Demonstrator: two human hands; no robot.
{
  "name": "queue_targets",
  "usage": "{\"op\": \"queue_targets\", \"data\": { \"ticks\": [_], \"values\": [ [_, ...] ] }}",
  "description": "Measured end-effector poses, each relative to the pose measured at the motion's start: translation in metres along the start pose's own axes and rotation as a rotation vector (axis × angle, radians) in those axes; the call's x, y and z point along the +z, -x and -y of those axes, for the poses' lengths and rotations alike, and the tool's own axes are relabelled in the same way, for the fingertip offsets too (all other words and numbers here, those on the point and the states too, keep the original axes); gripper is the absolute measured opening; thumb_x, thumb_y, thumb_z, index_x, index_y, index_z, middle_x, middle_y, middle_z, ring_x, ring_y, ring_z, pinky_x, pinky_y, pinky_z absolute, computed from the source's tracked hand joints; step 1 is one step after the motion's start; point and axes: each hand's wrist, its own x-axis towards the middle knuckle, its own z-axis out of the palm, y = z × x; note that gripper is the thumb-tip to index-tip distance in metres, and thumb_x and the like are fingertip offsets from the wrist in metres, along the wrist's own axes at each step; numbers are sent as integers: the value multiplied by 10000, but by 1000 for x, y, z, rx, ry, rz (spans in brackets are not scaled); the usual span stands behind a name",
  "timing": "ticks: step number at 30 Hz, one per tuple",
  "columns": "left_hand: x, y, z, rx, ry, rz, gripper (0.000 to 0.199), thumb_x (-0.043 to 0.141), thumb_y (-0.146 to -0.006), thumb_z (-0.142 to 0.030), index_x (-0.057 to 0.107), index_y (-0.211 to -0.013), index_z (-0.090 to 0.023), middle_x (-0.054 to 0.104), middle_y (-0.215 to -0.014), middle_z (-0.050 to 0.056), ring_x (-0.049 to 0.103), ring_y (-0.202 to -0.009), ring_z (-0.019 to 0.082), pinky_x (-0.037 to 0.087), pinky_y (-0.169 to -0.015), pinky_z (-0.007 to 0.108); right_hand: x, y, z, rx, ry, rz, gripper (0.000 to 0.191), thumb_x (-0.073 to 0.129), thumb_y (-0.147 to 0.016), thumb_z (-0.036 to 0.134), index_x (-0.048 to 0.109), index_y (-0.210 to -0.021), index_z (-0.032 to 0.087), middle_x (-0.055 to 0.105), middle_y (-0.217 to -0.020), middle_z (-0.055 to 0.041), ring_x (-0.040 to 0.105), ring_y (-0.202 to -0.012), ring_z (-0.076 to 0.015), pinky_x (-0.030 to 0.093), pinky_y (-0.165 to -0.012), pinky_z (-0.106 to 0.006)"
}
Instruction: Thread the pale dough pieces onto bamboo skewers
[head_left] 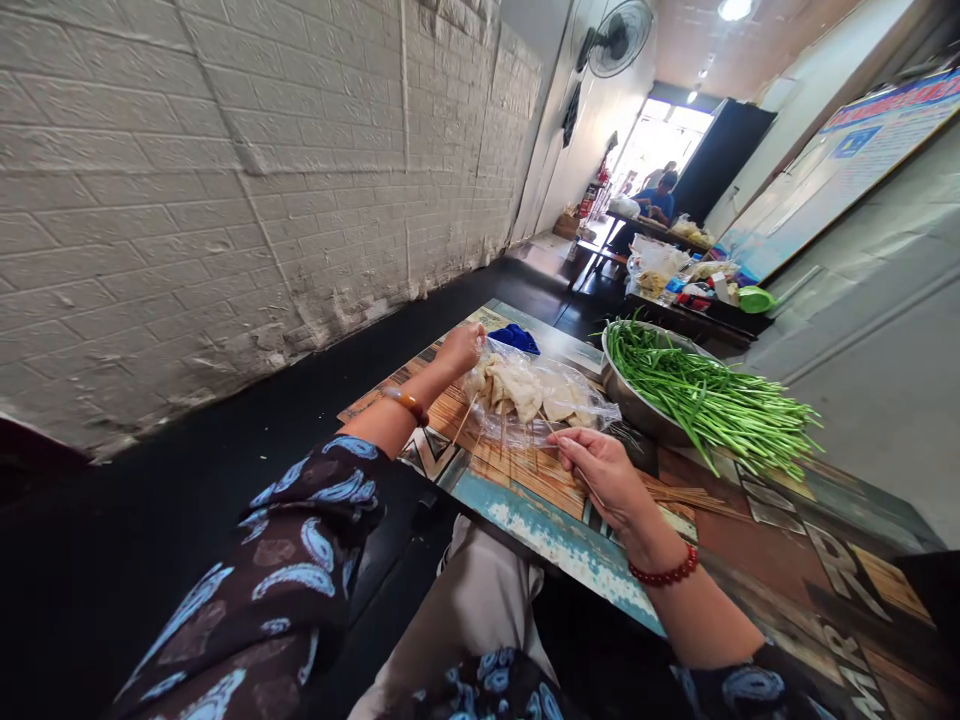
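On the patterned table (525, 510) lies a clear plastic bag (592, 400) with pale folded food pieces (514, 388) on thin wooden skewers (502, 430). My left hand (459, 350) is closed at the bag's upper left edge, pinching the plastic. At the bag's lower right, the fingers of my right hand (596, 465) are pinched around a thin skewer stick that points toward the food. Just behind the bag sits a dark blue cloth-like item (514, 338).
A metal bowl (637, 390) heaped with long green stalks (712, 395) stands at the table's right. Loose sticks (686, 495) lie near my right wrist. Farther back are a cluttered table and a seated person (658, 198). A brick-patterned wall (300, 150) runs along the left.
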Motion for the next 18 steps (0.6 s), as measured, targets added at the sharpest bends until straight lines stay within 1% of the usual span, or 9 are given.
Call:
{"op": "queue_targets", "data": {
  "ticks": [2, 4, 6, 8, 10, 12, 15, 18],
  "values": [
    [-4, 6, 3, 25, 18, -2, 219, 478, -860, -173, 692, -891, -140, 704, -872, 92, 618, -798, 190, 412, -693, 271, 10, -1, -2, 27, 3, 28, 409, 755, -668, 508, 705, -838, 139, 524, -536, 41, 307, -419, -45, 153, -417, -214],
    [-8, 14, 4, 30, 40, 9, 175, 541, -828, -225, 693, -826, -139, 690, -802, 70, 599, -732, 181, 403, -652, 269, 19, -5, -6, 37, -3, 32, 401, 748, -653, 507, 695, -808, 141, 526, -529, 42, 317, -416, -47, 162, -417, -211],
    [-13, 21, 5, 31, 77, 40, 161, 625, -768, -289, 687, -767, -140, 667, -732, 47, 570, -664, 171, 378, -602, 268, 28, -10, -10, 43, -10, 6, 390, 741, -638, 502, 685, -786, 145, 527, -524, 44, 310, -405, -48, 161, -408, -212],
    [-17, 29, 4, 42, 117, 71, 129, 670, -702, -269, 676, -718, -142, 645, -691, 29, 550, -636, 161, 353, -580, 264, 35, -17, -14, 47, -16, -34, 371, 739, -624, 490, 672, -756, 150, 527, -518, 46, 302, -395, -50, 159, -399, -215],
    [-18, 35, 2, 53, 140, 68, 59, 639, -677, -191, 667, -691, -142, 626, -660, 21, 539, -626, 154, 338, -579, 262, 42, -25, -18, 37, -17, -79, 342, 738, -621, 476, 653, -717, 158, 534, -515, 44, 300, -390, -52, 164, -394, -219],
    [-17, 41, 1, 60, 167, 22, 81, 580, -685, -147, 661, -693, -143, 606, -635, 16, 521, -610, 148, 327, -578, 263, 50, -33, -20, 14, -11, -130, 307, 724, -645, 457, 636, -690, 166, 546, -522, 40, 311, -392, -54, 180, -395, -222],
    [-11, 48, -1, 86, 233, -54, 97, 541, -724, -170, 635, -705, -151, 579, -622, 9, 489, -594, 141, 319, -571, 261, 64, -46, -21, 5, -17, -187, 248, 676, -706, 413, 621, -681, 171, 551, -523, 45, 328, -393, -55, 199, -395, -217],
    [-5, 52, 1, 115, 288, -81, 84, 531, -746, -197, 598, -708, -163, 555, -618, -2, 475, -596, 136, 318, -570, 256, 77, -52, -22, 39, -38, -165, 241, 646, -741, 356, 575, -602, 172, 489, -449, 62, 301, -366, -46, 186, -375, -204]
  ]
}}
